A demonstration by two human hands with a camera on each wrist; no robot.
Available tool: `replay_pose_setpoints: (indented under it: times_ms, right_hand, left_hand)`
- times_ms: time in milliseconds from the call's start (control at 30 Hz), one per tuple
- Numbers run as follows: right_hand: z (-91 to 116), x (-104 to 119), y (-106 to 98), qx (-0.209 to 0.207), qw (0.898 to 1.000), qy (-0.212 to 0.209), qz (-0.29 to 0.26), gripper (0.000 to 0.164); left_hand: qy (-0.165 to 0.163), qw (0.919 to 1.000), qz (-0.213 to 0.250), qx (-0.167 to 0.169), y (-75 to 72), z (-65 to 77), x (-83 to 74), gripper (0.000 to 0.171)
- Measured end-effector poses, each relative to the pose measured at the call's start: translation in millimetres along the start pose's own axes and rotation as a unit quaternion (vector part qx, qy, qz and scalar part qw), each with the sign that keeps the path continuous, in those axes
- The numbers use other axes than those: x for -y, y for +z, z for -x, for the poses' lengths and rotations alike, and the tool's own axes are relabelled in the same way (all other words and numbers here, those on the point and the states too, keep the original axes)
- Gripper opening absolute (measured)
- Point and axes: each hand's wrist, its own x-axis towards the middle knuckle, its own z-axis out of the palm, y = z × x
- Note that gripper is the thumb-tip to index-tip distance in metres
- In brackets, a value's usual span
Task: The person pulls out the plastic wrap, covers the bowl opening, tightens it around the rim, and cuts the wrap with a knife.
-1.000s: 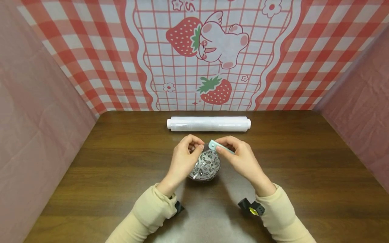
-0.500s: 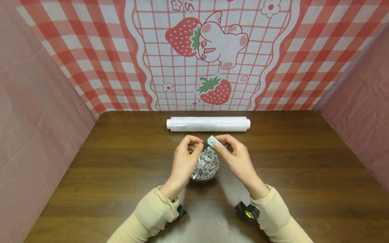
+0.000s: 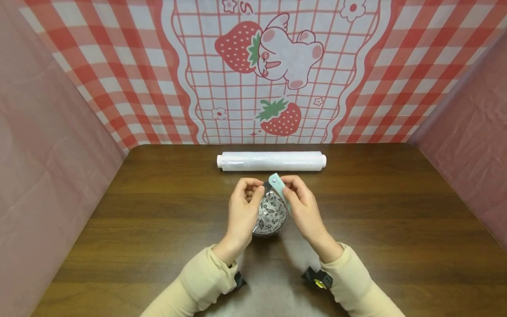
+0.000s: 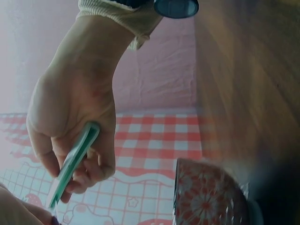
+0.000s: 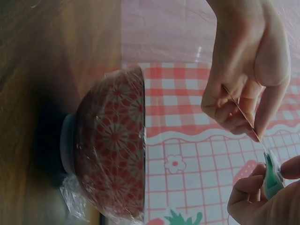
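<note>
A folding knife with a mint-green handle (image 3: 278, 187) and a dark blade (image 3: 267, 184) is held between both hands, over the far side of a bowl. My left hand (image 3: 242, 209) pinches the blade between thumb and fingertips; in the right wrist view it shows edge-on as a thin line. My right hand (image 3: 304, 209) grips the handle near the pivot, thumb on top. Handle and blade stand at an angle to each other. Below them the patterned bowl (image 5: 112, 136) sits upright on its foot, with clear film stretched over it and bunched near the base.
A roll of cling film (image 3: 271, 161) lies crosswise on the brown wooden table (image 3: 130, 220), behind the hands. The checked strawberry cloth (image 3: 277, 66) hangs at the back, and pink cloth (image 3: 51, 132) covers the sides.
The knife's handle has turned steeper in the head view, its pivot end moving up and slightly left. My right hand has shifted left, toward the left hand; the bowl and roll stay put.
</note>
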Motion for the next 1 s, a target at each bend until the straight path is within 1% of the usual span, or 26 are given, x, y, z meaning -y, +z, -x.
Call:
replay_pose_setpoints:
  times_ms: [200,333,500,600,800,900,1000]
  right_hand:
    - [2.6,-1.3,6.5,-0.01,1.0,-0.002,-0.026,0.024]
    - [4.2,-2.2,10.0,-0.019,0.999,-0.003,-0.033,0.025]
    - [6.5,-2.7,12.9,-0.026,0.999,0.005,-0.032,0.027]
    - [6.8,-2.7,12.7,-0.025,0.999,0.004,-0.024,0.027]
    - [4.9,-2.1,9.9,-0.017,0.999,-0.005,-0.027,0.026]
    - [3.3,-2.2,7.9,-0.015,0.999,-0.015,-0.029,0.026]
    - [1.6,-1.7,4.4,-0.008,0.999,-0.025,-0.029,0.025]
  left_hand:
    - [-0.011,0.9992,0.038,-0.006,4.8,4.9,3.2,0.013]
    - [-0.015,0.9985,0.052,-0.007,6.5,7.0,4.6,0.014]
    - [-0.023,0.9978,0.062,0.001,7.1,9.3,4.8,0.015]
    - [-0.022,0.9977,0.062,0.014,6.0,7.9,4.1,0.016]
    - [-0.017,0.9974,0.047,0.052,0.8,2.5,0.6,0.017]
    - [-0.009,0.9969,0.029,0.073,-2.5,-0.7,-0.4,0.017]
    - [0.007,0.9947,-0.01,0.102,-7.0,-5.4,-1.9,0.018]
